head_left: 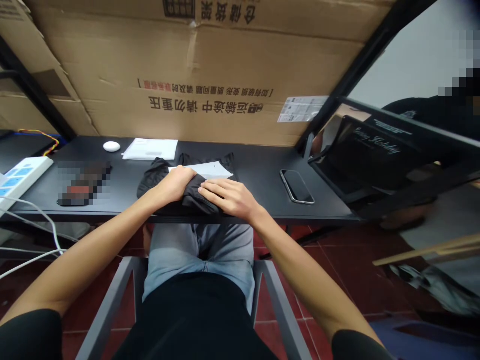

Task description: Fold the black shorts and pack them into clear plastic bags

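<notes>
Nearest, the gray chair [279, 305] frames the wearer's light-blue jeans [165, 265], just short of the black desk [258, 200]. At the desk's near edge, left of its middle, lies the dark cloth [206, 202], bunched and folded, with the 2 hands on it. The left hand [178, 182] arches over the cloth's left part and the near edge of the white sheet [215, 170] — its fingertips are hidden, so I cannot tell how firmly it closes. The right hand [230, 196] lies palm down on the cloth's right part, fingers extended and slightly apart. Well to the right is a phone [297, 186]; to the left, a pixelated dark object [85, 184] and, farther left, a white power strip [24, 177]. Beyond the cloth are a white packet [150, 149] and, left of it, a white oval object [111, 146]. Printed cardboard [232, 60] stands behind the desk — a person [431, 112] in black is at the far right.
</notes>
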A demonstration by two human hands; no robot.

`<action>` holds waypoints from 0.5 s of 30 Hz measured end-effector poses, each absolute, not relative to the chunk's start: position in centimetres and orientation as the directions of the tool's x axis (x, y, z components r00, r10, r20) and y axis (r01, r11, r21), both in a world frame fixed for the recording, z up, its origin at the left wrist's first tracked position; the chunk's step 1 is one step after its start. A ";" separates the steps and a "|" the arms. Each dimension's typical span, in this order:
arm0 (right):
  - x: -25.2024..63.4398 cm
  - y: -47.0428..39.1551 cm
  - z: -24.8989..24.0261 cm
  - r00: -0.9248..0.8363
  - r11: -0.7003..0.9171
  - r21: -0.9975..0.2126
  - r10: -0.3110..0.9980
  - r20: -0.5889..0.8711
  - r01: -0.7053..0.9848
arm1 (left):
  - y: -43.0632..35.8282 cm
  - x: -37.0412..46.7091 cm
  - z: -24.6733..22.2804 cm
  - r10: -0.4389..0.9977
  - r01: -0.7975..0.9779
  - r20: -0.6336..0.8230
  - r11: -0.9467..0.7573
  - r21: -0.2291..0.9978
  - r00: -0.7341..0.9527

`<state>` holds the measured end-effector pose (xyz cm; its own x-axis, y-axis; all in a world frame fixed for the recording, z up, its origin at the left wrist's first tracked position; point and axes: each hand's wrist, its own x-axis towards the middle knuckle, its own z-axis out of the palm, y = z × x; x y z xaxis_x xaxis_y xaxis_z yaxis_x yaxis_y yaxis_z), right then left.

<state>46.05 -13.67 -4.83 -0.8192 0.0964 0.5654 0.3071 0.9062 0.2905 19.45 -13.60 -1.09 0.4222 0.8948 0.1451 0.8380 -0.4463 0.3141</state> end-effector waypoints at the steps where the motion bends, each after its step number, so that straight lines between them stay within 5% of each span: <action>1: 46.0 -13.4 -4.9 -0.834 0.911 0.287 0.101 0.542 0.297 | -13.6 19.4 -0.9 0.898 0.845 0.129 -0.440 0.304 0.421; 10: 46.2 -12.2 -4.1 -0.866 0.921 0.080 0.326 0.380 0.382 | -13.8 19.9 -0.1 0.929 0.898 0.079 -0.370 0.238 0.362; 15: 45.9 -12.8 -2.5 -0.849 0.872 0.012 0.473 0.237 0.489 | -15.3 21.1 -0.2 0.963 0.972 0.148 -0.234 0.036 0.226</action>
